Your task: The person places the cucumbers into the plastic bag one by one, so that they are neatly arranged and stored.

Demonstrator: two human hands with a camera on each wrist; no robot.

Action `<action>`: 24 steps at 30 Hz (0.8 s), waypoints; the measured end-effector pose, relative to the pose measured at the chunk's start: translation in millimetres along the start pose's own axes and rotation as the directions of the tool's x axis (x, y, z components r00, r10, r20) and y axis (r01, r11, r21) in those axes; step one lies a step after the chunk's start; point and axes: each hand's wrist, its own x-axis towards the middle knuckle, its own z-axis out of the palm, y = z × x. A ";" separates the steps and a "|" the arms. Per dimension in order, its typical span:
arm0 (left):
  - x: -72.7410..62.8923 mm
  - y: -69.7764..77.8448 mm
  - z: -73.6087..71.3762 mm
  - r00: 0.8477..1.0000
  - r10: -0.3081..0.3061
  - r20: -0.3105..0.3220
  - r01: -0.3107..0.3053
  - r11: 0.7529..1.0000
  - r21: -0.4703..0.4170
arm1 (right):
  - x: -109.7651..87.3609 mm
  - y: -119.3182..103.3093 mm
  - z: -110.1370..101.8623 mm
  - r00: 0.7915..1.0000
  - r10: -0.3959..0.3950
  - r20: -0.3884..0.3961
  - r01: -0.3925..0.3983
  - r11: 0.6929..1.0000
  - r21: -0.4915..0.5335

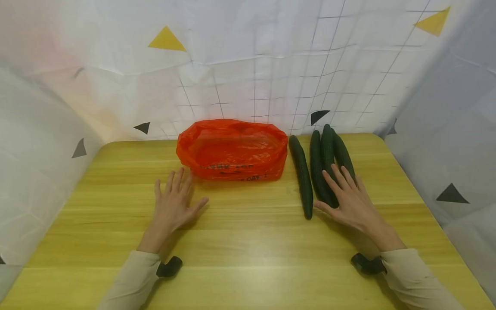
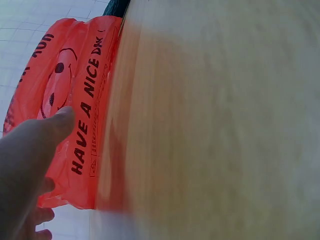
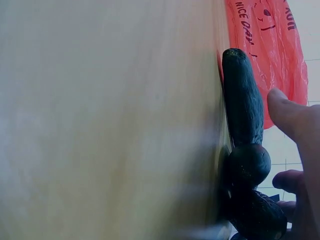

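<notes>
A red plastic bag [image 1: 232, 172] stands with its mouth spread wide at the back middle of the table. Printed words and a smiling face show on its side in the left wrist view. My left hand [image 1: 174, 206], fingers spread, is just in front of the bag's left end and holds nothing. To the right of the bag lies a single cucumber [image 1: 301, 176]. Beside it, several more cucumbers [image 1: 316, 161] lie close together. My right hand [image 1: 354, 204] hovers with spread fingers over their near ends, partly hiding them; whether it touches them I cannot tell.
The wooden table [image 1: 248, 258] runs back to a white sheet wall [image 1: 232, 86] with grid lines and coloured triangles. More white sheeting [image 1: 457, 142] closes off the right side. Black wrist devices [image 1: 169, 267] sit at both cuffs.
</notes>
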 end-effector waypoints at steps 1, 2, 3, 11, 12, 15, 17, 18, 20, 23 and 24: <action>-0.1 -0.3 -0.1 1.000 0.001 -0.001 -0.001 1.000 -0.001 | -0.2 0.0 -0.1 1.000 0.001 0.001 -0.001 1.000 0.001; 0.0 -0.5 -0.1 1.000 0.004 -0.004 -0.004 1.000 0.000 | -0.3 -0.1 -0.3 1.000 0.002 0.000 -0.002 1.000 0.002; 0.0 -0.6 -0.3 1.000 0.006 -0.005 -0.006 1.000 -0.002 | -0.5 -0.2 -0.5 1.000 0.003 0.001 -0.003 1.000 0.002; -1.5 -2.3 -0.9 1.000 0.013 -0.009 -0.013 1.000 -0.008 | -1.6 0.6 0.6 1.000 0.012 0.013 -0.013 1.000 0.012; -1.5 -2.3 -1.5 1.000 0.013 -0.008 -0.013 1.000 -0.009 | -1.2 1.4 0.9 1.000 0.015 0.010 -0.016 1.000 0.021; -0.4 -3.6 -2.3 1.000 0.016 -0.018 -0.017 0.999 -0.041 | 0.9 5.7 1.4 0.999 0.033 -0.002 -0.033 0.997 0.063; 0.7 -6.2 -1.2 0.998 0.018 -0.053 -0.024 0.993 -0.115 | 2.8 10.2 0.3 0.998 0.056 -0.019 -0.054 0.991 0.122; 1.4 -7.8 -0.3 0.997 0.014 -0.073 -0.026 0.985 -0.173 | 3.8 13.2 -0.8 0.997 0.073 -0.026 -0.068 0.985 0.156; 3.1 -11.9 2.9 0.994 -0.021 -0.106 -0.014 0.947 -0.321 | 6.0 20.7 -4.5 0.992 0.115 -0.045 -0.102 0.966 0.238; 5.6 -17.4 8.6 0.984 -0.156 -0.085 0.080 0.817 -0.571 | 8.5 35.4 -12.0 0.980 0.188 -0.067 -0.152 0.922 0.356; 6.9 -18.5 10.1 0.974 -0.217 -0.057 0.132 0.756 -0.641 | 9.1 40.9 -14.5 0.975 0.212 -0.068 -0.169 0.904 0.393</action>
